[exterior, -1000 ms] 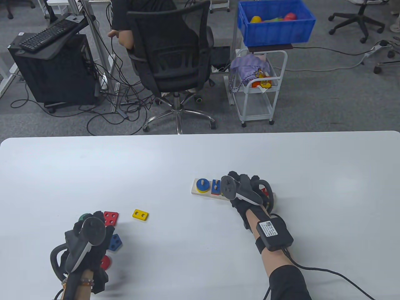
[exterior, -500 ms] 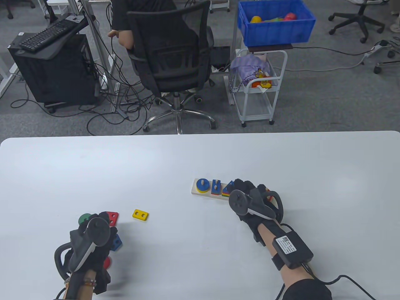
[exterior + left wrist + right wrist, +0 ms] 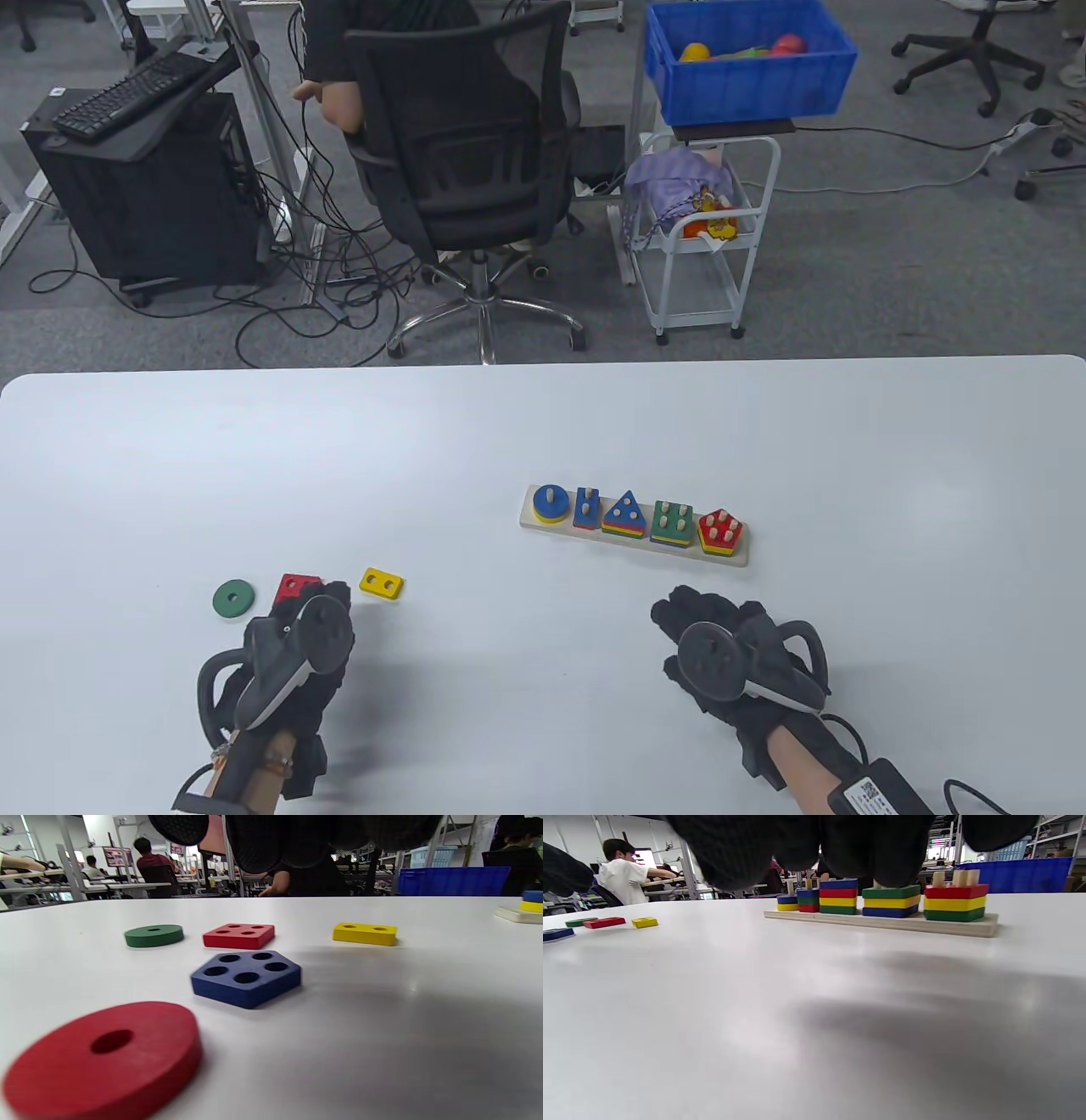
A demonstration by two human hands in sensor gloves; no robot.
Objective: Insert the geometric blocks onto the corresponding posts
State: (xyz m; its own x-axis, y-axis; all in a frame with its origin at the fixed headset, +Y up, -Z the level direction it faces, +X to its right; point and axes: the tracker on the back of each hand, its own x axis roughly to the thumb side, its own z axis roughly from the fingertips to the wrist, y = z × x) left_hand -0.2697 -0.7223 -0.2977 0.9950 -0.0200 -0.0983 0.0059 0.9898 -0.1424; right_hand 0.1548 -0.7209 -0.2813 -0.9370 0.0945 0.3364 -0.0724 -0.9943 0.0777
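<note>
The wooden post board (image 3: 738,559) lies right of the table's centre. It carries five stacks topped by a blue ring (image 3: 551,503), a blue rectangle (image 3: 586,507), a blue triangle (image 3: 626,511), a green square (image 3: 672,522) and a red pentagon (image 3: 721,531). Loose at the left lie a green ring (image 3: 232,598), a red square (image 3: 294,586) and a yellow rectangle (image 3: 381,583). My left hand (image 3: 327,604) hovers over a blue pentagon (image 3: 247,978) and a red ring (image 3: 104,1058), holding nothing. My right hand (image 3: 700,611) is empty, in front of the board.
The white table (image 3: 543,424) ends at its far edge around mid-frame. Beyond it stand an office chair (image 3: 467,153), a white cart (image 3: 700,246) and a blue bin (image 3: 747,59). The board also shows in the right wrist view (image 3: 882,923).
My right hand has pulled back from the board toward the near edge, uncovering the triangle, square and pentagon stacks. My left hand has shifted right, uncovering the green ring.
</note>
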